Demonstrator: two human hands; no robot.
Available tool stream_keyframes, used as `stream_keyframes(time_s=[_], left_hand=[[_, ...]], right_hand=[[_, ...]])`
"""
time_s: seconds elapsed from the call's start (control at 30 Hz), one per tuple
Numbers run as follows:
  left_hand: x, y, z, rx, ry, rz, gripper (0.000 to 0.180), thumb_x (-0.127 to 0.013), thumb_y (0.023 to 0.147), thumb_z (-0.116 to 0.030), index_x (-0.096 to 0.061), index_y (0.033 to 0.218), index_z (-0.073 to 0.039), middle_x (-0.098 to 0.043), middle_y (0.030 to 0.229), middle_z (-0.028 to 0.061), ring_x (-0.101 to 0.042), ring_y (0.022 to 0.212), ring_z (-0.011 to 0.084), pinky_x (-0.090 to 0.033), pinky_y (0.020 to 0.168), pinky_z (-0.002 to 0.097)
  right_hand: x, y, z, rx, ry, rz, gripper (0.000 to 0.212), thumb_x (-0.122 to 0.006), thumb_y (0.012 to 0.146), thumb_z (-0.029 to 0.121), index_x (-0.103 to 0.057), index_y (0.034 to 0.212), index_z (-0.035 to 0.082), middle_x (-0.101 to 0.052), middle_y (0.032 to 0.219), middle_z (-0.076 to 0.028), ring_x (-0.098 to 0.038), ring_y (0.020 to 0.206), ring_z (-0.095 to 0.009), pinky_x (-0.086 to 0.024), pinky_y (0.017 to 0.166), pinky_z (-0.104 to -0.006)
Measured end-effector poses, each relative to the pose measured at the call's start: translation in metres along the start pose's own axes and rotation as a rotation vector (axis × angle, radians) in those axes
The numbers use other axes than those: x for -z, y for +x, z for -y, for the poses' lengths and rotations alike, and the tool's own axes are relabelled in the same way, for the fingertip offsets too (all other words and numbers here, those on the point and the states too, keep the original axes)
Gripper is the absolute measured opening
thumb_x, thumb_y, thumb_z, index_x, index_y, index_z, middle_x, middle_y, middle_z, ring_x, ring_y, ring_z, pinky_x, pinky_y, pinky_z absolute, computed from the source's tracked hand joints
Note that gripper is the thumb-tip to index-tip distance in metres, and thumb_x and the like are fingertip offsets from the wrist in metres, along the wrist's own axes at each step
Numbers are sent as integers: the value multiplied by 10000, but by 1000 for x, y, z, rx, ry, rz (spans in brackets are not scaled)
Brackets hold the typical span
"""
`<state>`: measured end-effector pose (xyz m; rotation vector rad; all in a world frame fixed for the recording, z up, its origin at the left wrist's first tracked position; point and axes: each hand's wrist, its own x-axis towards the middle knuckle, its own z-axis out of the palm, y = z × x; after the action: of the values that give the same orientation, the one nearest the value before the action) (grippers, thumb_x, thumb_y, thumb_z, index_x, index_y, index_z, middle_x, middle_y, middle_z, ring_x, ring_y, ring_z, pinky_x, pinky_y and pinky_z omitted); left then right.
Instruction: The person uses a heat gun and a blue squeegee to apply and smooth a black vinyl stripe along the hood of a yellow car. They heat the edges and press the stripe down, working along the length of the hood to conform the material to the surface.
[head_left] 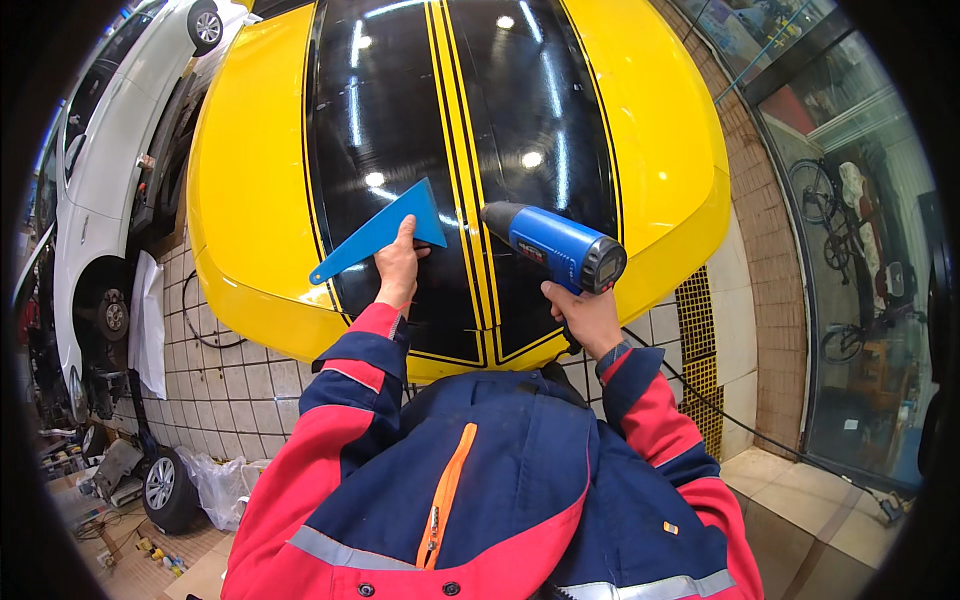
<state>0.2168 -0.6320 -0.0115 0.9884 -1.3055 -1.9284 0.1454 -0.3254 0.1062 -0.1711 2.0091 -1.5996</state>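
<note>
In front of me is a yellow car hood [255, 130] with two wide black stripes and thin yellow lines between and beside them. My left hand [400, 265] grips a blue triangular squeegee [385, 235], its broad edge over the left black stripe and its narrow end pointing to the left. Whether the squeegee touches the hood I cannot tell. My right hand [588, 315] is wrapped round the handle of a blue heat gun [555, 240]. The gun's dark nozzle points left, at the yellow lines in the middle, close to the squeegee.
A black cord [760, 435] runs from near my right hand to the right. At left stands a white car [110, 160], with a loose wheel [170, 488] and clear plastic [218, 490] below. Behind glass at right are bicycles [835, 230]. A yellow floor grate [698, 320] lies beside the hood.
</note>
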Motion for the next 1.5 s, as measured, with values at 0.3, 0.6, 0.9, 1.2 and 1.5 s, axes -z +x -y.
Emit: stream_keyframes(time_s=[0.3, 0.6, 0.9, 1.2, 1.5], left_hand=[[-15, 2, -15, -33, -88, 42, 231, -758, 1031, -248, -726, 1116, -35, -745, 962, 73, -727, 744, 170, -603, 579, 297], [31, -57, 40, -16, 77, 30, 223, -784, 1023, -208, -722, 1118, -16, -737, 968, 74, -709, 719, 149, -616, 562, 276], [24, -63, 32, 29, -113, 56, 267, -746, 1050, -250, -691, 1205, -40, -737, 1072, 90, -744, 820, 195, -645, 626, 309], [54, -118, 57, 24, 13, 16, 299, -784, 1026, -249, -675, 1213, -43, -738, 1102, 85, -738, 843, 177, -650, 625, 300], [66, -193, 30, 11, 397, 52, 242, -770, 1026, -263, -698, 984, -36, -701, 735, 67, -648, 544, 169, -521, 515, 316]], right_hand=[[-6, -6, -2, 8, -7, 33, 345, -846, 923, 188, -711, 1141, -43, -704, 792, -46, -660, 651, -114, -539, 608, -286], [6, -39, -36, -13, -73, 15, 343, -856, 914, 202, -718, 1133, -24, -705, 790, -47, -676, 665, -124, -553, 625, -301], [0, -91, -44, 28, -112, -84, 276, -831, 937, 123, -685, 1125, -16, -696, 813, -45, -657, 661, -112, -548, 607, -274], [12, -127, -68, -111, 17, -37, 277, -822, 951, 105, -667, 1144, -18, -682, 800, -37, -657, 656, -109, -548, 594, -272], [63, -167, -95, -55, 67, 3, 276, -839, 923, 145, -706, 1099, -23, -701, 776, -38, -650, 637, -106, -535, 593, -284]])
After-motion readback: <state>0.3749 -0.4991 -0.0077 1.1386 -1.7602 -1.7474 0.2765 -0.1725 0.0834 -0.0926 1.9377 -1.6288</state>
